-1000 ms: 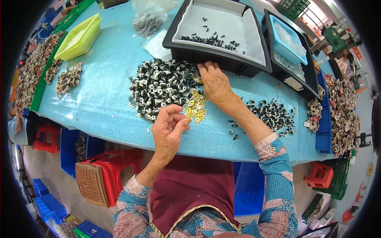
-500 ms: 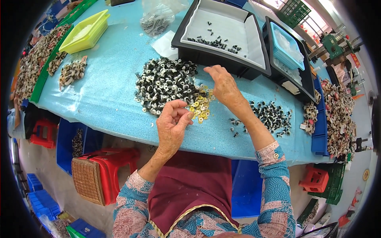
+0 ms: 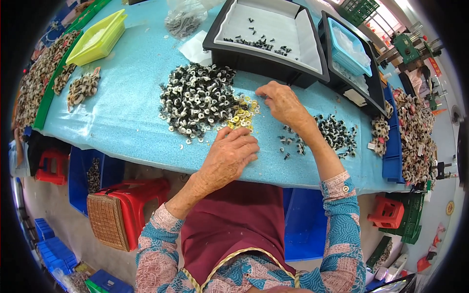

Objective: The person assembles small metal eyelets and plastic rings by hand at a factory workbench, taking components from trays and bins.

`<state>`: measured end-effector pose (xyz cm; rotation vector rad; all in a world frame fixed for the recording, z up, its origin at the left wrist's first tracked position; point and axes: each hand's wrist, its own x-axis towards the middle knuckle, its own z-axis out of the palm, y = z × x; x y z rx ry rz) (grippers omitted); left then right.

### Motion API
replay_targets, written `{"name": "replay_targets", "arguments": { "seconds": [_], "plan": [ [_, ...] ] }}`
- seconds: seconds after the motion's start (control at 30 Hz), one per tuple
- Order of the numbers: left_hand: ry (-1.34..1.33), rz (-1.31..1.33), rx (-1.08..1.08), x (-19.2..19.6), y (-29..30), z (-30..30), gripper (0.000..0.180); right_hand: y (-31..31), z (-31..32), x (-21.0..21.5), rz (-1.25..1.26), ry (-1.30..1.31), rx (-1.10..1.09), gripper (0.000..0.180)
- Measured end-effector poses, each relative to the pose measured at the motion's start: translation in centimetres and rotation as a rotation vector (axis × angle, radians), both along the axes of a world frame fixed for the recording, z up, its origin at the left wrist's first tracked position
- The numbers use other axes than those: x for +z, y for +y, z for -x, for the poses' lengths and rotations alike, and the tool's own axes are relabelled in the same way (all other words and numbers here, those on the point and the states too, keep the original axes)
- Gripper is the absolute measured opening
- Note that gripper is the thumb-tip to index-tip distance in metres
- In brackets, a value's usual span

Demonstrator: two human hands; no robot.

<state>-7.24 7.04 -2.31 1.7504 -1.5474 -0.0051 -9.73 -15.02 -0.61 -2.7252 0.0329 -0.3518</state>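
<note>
Lying against the right side of the large heap of black-and-white pieces (image 3: 195, 100), the yellow and white discs (image 3: 242, 117) sit between my two hands. My left hand (image 3: 230, 154) is palm down with bent fingers at their near edge; I cannot tell whether it grips anything. My right hand (image 3: 287, 105) is half curled just right of them, its fingertips bunched, and I cannot tell whether something is between them. My left wrist is over the table's near edge. A strip of blue tabletop (image 3: 127, 107) runs between my right hand and the large black tray (image 3: 264, 67); a broader stretch lies left of the large heap. I count two black-and-white heaps, the smaller one (image 3: 337, 134) right of my forearm, two black trays, two plastic baskets and three red stools; the pieces are too many to count.
</note>
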Motion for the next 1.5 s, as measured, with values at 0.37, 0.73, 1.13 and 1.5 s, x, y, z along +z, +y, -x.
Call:
{"name": "replay_targets", "arguments": {
  "seconds": [0.37, 0.73, 1.13, 1.5],
  "plan": [
    [-0.154, 0.021, 0.258, -0.5, 1.3, -0.3, 0.018, 3.8, 0.2, 0.5, -0.111, 0.102, -0.003, 0.02],
    [-0.027, 0.176, 0.444, 0.3, 6.0, -0.9, 0.014, 1.9, -1.9, 0.1, -0.084, -0.227, -0.042, 0.013],
    [-0.001, 0.201, 0.446, 0.7, 6.3, -1.3, 0.013, 2.4, -3.0, -0.2, -0.028, -0.102, 0.033, 0.007],
    [0.038, 0.156, 0.648, 0.0, 7.6, -2.6, 0.018, 5.6, -1.1, 0.8, -0.359, -0.218, 0.18, 0.01]
  ]
}}
